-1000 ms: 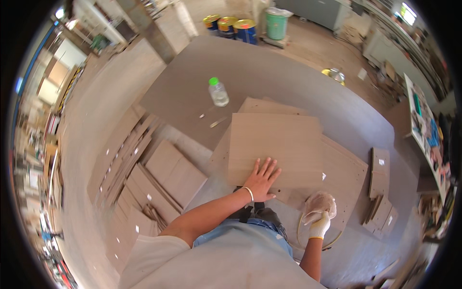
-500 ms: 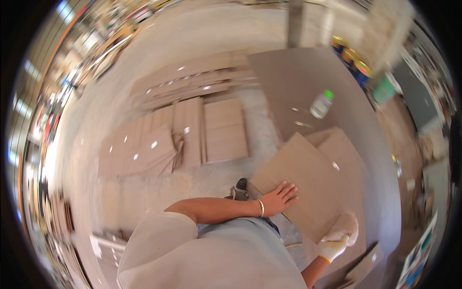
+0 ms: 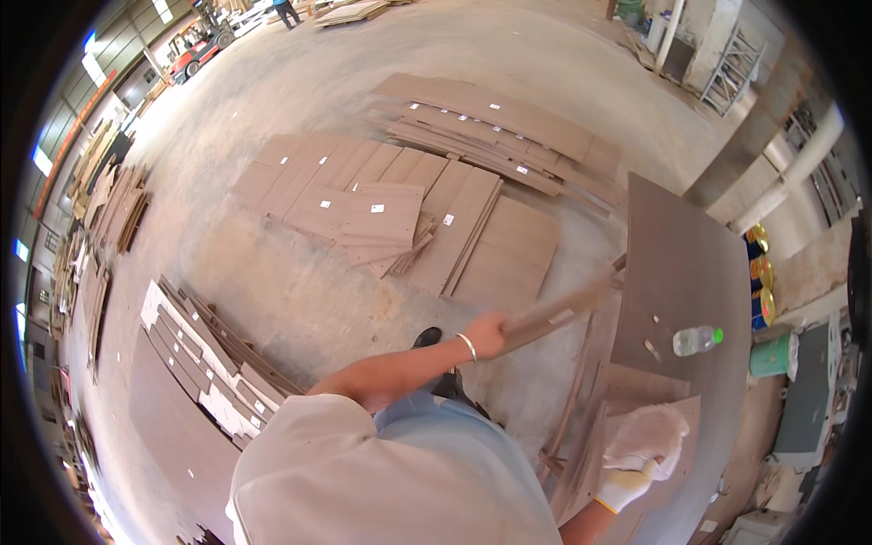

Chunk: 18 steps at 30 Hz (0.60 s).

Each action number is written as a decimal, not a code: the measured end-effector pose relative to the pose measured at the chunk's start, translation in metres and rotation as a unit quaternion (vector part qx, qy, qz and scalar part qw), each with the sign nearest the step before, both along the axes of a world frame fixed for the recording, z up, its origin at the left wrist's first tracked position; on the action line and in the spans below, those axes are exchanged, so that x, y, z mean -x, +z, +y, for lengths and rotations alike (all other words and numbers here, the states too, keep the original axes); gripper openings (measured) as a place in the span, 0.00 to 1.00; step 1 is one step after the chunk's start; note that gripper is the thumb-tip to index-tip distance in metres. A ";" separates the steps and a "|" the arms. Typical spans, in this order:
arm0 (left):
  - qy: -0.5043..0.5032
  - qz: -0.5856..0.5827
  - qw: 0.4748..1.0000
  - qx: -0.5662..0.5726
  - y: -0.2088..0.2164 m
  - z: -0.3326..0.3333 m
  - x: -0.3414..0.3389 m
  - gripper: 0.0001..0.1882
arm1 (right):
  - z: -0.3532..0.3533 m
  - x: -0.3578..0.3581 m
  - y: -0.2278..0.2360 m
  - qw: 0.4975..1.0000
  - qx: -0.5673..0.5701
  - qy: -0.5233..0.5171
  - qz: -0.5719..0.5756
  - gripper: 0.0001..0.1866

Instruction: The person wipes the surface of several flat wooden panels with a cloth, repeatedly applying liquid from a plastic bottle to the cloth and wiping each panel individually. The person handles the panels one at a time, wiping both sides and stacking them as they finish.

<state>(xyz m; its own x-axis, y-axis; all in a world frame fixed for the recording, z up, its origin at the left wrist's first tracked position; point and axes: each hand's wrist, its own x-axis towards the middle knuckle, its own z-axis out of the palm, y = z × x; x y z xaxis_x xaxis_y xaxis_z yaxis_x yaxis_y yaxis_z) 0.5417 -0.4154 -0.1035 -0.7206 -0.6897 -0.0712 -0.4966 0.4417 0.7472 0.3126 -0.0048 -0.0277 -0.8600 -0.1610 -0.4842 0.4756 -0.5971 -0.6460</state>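
My left hand (image 3: 489, 334), bare with a bangle at the wrist, is closed on one end of a brown board (image 3: 545, 324). The board is seen nearly edge-on, off to the left of the workbench top (image 3: 668, 263). My right hand (image 3: 627, 486), in a white glove with a yellow cuff, grips a crumpled white cloth (image 3: 647, 440). That cloth rests over more brown boards (image 3: 656, 380) lying on the bench. Farther up the bench lies a clear bottle (image 3: 694, 341) with a green cap, near a few small bits.
Stacks of brown boards (image 3: 400, 182) with white labels cover the floor ahead. More panels (image 3: 195, 363) lie at left. A post (image 3: 754, 136), paint tins (image 3: 761, 272) and a green bucket (image 3: 774, 356) stand beyond the bench. Far off are a red forklift (image 3: 195, 59) and a person (image 3: 286, 13).
My left hand, spread flat on the board before, now holds it lifted off the bench and swung left. My view has turned left. The right hand keeps the cloth.
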 end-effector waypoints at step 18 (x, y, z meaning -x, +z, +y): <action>0.369 0.316 0.643 -0.592 -0.020 -0.225 -0.202 0.25 | -0.427 -0.089 -0.162 0.930 -0.061 0.331 -0.145 0.23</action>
<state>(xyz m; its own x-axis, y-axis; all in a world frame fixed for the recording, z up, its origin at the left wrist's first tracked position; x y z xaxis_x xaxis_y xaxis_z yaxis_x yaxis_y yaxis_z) 0.7433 -0.6405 -0.1230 -0.3713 -0.5915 -0.7157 0.3239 -0.8049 0.4971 0.4013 -0.4318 -0.1900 -0.4215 -0.5377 -0.7302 0.8783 -0.0417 -0.4763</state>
